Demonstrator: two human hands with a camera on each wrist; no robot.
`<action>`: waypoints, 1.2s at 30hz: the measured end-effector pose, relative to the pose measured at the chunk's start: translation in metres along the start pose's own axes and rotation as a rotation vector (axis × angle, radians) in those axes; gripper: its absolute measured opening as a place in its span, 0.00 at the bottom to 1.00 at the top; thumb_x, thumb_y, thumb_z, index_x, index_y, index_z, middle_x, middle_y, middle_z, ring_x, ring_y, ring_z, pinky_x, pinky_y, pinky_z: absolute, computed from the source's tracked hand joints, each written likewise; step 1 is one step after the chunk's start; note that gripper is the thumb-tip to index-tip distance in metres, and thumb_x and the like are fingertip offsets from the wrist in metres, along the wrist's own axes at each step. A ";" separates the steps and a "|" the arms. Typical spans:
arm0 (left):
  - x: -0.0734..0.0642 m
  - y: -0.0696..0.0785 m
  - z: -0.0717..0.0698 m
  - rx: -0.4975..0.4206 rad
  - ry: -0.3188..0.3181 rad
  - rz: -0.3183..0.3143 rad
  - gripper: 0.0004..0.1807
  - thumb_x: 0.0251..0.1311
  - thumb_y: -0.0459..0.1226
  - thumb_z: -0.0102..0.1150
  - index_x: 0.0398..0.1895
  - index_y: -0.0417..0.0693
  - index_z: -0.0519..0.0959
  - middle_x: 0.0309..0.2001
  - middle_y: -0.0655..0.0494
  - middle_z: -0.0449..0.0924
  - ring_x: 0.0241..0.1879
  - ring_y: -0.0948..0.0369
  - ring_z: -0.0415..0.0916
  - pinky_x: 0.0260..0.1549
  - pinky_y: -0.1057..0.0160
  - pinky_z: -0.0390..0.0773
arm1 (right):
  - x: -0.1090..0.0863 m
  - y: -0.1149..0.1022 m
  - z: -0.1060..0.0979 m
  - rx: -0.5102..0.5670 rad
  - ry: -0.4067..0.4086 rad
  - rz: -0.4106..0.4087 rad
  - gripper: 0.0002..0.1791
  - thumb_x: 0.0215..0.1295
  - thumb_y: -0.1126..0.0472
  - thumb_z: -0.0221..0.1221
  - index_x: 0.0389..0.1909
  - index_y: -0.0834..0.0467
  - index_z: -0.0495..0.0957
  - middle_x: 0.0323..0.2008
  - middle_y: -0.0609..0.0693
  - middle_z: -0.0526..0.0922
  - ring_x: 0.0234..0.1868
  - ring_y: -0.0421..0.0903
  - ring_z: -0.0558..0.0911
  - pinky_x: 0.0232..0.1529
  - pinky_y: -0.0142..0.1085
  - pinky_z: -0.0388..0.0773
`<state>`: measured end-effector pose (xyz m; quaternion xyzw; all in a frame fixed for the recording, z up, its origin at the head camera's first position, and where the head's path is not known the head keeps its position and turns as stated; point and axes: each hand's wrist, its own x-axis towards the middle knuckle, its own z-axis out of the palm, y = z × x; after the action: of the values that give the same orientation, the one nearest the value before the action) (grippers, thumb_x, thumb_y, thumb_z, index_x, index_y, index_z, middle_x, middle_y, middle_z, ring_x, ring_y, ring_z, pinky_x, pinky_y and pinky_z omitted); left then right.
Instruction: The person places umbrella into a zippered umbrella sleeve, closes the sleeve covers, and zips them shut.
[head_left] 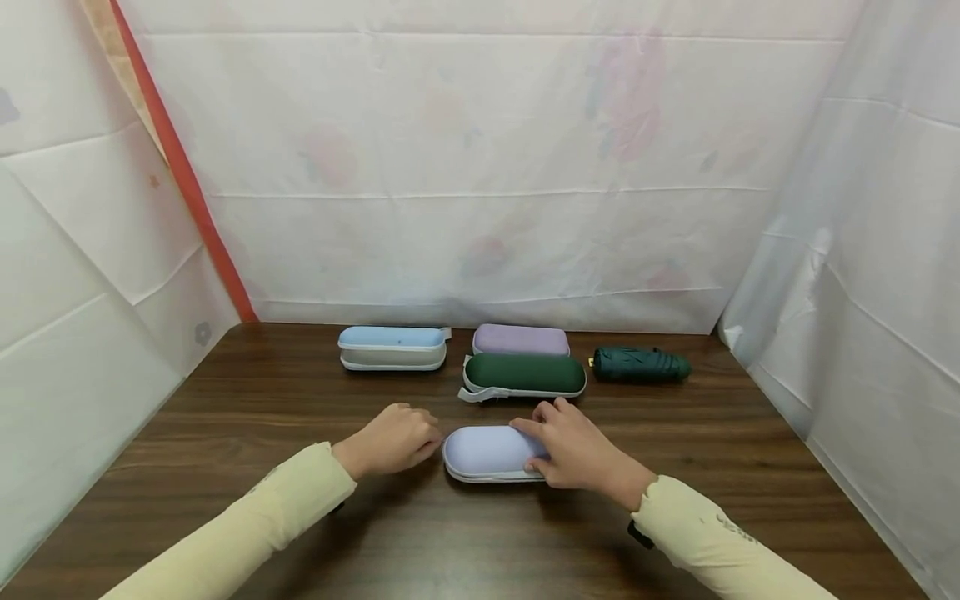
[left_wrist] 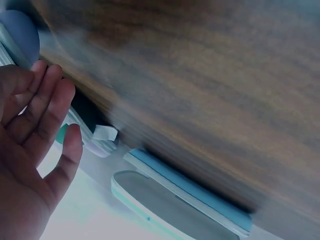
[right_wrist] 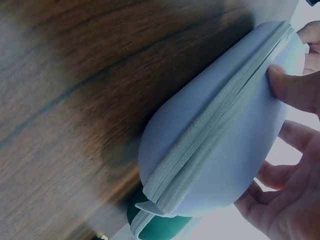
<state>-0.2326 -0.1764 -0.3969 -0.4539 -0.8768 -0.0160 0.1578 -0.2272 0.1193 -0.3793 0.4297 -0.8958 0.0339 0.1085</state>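
A lavender zip-up glasses case [head_left: 483, 451] lies lengthwise on the table near the middle, its lid down, with a pale zipper band running round its side. My right hand [head_left: 573, 447] grips its right end, the thumb [right_wrist: 287, 87] on the near side and the fingers spread along the other side. By the case's left end is my left hand [head_left: 396, 439], its fingers loosely bent and holding nothing. Whether those fingertips touch the case I cannot tell. In the left wrist view, the palm [left_wrist: 25, 170] of that hand shows bare.
Behind the lavender case lie a dark green zip case [head_left: 525, 373] and a purple case [head_left: 521, 340]. A light blue case [head_left: 392, 337] at back left stands ajar, its grey inside showing. A folded dark green umbrella [head_left: 641, 364] lies at right. White sheeting [head_left: 480, 167] encloses the table.
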 end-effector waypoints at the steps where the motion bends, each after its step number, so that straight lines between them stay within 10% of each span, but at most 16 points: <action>1: -0.001 0.001 0.000 -0.001 0.008 -0.001 0.11 0.53 0.33 0.63 0.16 0.53 0.78 0.21 0.63 0.74 0.22 0.65 0.72 0.18 0.65 0.66 | 0.000 -0.001 0.000 -0.004 0.002 0.007 0.28 0.52 0.48 0.69 0.54 0.54 0.79 0.40 0.54 0.79 0.36 0.48 0.71 0.38 0.39 0.70; 15: -0.005 0.016 -0.002 -0.053 -0.005 -0.037 0.09 0.55 0.35 0.63 0.19 0.53 0.80 0.19 0.65 0.71 0.20 0.66 0.70 0.18 0.64 0.68 | -0.003 -0.006 -0.001 -0.019 -0.027 0.112 0.28 0.54 0.45 0.67 0.54 0.53 0.80 0.35 0.54 0.78 0.32 0.47 0.71 0.33 0.38 0.69; 36: 0.025 0.040 0.008 -0.099 0.051 -0.072 0.13 0.57 0.34 0.61 0.16 0.55 0.76 0.20 0.65 0.74 0.22 0.65 0.74 0.20 0.63 0.72 | -0.004 -0.023 -0.002 0.000 0.011 0.326 0.29 0.51 0.44 0.67 0.50 0.59 0.81 0.29 0.59 0.79 0.28 0.53 0.74 0.30 0.45 0.72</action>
<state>-0.2158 -0.1319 -0.4017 -0.4289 -0.8863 -0.0767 0.1568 -0.2071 0.1083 -0.3787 0.2785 -0.9530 0.0533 0.1063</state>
